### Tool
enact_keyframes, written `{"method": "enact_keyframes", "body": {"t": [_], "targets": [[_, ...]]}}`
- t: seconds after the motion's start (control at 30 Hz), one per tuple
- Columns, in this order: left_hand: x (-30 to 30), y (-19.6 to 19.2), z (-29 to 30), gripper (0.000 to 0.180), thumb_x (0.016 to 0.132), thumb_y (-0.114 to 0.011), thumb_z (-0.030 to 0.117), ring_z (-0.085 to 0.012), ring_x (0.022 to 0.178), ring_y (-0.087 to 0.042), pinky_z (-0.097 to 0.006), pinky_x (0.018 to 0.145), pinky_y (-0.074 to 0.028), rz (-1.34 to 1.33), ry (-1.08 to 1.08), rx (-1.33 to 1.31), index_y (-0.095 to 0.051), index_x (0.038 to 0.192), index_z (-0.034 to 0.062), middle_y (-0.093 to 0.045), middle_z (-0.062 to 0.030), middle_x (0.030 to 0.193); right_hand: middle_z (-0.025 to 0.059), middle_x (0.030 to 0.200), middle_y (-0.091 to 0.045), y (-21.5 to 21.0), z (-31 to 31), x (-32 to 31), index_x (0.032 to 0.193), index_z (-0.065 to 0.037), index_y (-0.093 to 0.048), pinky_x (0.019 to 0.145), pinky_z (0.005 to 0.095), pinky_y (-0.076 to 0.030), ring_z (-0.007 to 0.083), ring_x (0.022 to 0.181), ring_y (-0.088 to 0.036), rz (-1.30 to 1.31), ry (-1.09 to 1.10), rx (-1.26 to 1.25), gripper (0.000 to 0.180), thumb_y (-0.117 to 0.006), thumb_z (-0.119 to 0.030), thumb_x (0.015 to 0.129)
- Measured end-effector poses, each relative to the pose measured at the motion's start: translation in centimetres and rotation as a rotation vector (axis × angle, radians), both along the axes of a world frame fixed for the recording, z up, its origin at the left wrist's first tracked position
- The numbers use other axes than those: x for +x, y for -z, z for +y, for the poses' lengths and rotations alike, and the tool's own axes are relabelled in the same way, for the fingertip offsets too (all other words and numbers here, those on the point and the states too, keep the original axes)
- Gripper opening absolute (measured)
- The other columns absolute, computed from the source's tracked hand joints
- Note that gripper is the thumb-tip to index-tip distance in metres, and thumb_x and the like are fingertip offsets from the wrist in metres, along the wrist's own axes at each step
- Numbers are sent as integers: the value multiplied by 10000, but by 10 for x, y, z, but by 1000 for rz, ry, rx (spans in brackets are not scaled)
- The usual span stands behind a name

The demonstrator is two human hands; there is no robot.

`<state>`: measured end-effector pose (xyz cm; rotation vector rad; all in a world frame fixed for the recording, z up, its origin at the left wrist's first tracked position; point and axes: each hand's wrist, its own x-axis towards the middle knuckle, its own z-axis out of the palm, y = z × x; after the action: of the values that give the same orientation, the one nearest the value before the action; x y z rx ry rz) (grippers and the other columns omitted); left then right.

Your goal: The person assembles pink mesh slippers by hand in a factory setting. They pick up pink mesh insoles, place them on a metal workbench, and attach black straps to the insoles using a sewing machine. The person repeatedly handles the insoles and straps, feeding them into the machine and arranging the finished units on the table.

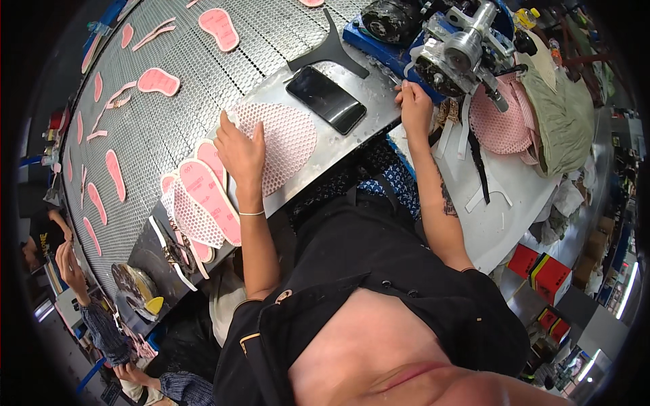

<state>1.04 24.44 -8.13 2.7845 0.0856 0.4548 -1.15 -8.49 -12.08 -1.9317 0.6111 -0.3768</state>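
Observation:
My left hand (242,150) lies on the left side of a pale pink oval sheet with honeycomb holes (288,139), its fingers apart. Just left of that hand is a pile of pink shoe insoles (203,196), with a white perforated piece among them. At the metal table's front edge, beside a small machine with a silver head (467,51), my right hand (414,108) has its fingers drawn together. Whatever may be between those fingertips is too small to make out. A black phone (326,99) lies on the metal between my hands.
A metal mesh conveyor (183,64) carries several pink insoles and strips. Behind the phone lies a dark Y-shaped piece (328,51). Pink mesh pieces (497,118) and a green cloth (558,115) heap at right. A co-worker's hand (68,264) is at far left.

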Motion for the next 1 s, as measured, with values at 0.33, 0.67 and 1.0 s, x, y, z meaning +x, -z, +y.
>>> {"method": "enact_keyframes", "body": {"t": [0.33, 0.67, 1.0], "targets": [[-6, 11, 13, 783, 792, -722, 148, -352, 798, -590, -433, 790, -459, -1, 162, -582, -279, 1406, -52, -592, -219, 1061, 172, 1046, -598, -52, 27, -49, 1126, -6, -546, 857, 431, -457, 349, 978, -557, -16, -6, -896, 372, -672, -151, 807], [-44, -118, -49, 974, 861, -562, -89, -133, 613, -554, -256, 534, -499, -15, 629, -1257, 110, 1499, 210, -608, -214, 1062, 166, 1321, -514, -101, 49, -93, 1436, -13, -303, 1007, 356, -382, 222, 1224, -487, -320, -571, 716, 870, -731, -433, 804], [-59, -66, -172, 766, 868, -566, -97, -248, 1014, -624, -303, 794, -518, 231, 1130, -1397, -161, 1490, 91, -496, -212, 1323, 110, 980, -684, -125, 3, -184, 1048, 80, -649, 788, 265, -482, 138, 862, -633, -230, -64, 577, 215, -597, -59, 894]]}}
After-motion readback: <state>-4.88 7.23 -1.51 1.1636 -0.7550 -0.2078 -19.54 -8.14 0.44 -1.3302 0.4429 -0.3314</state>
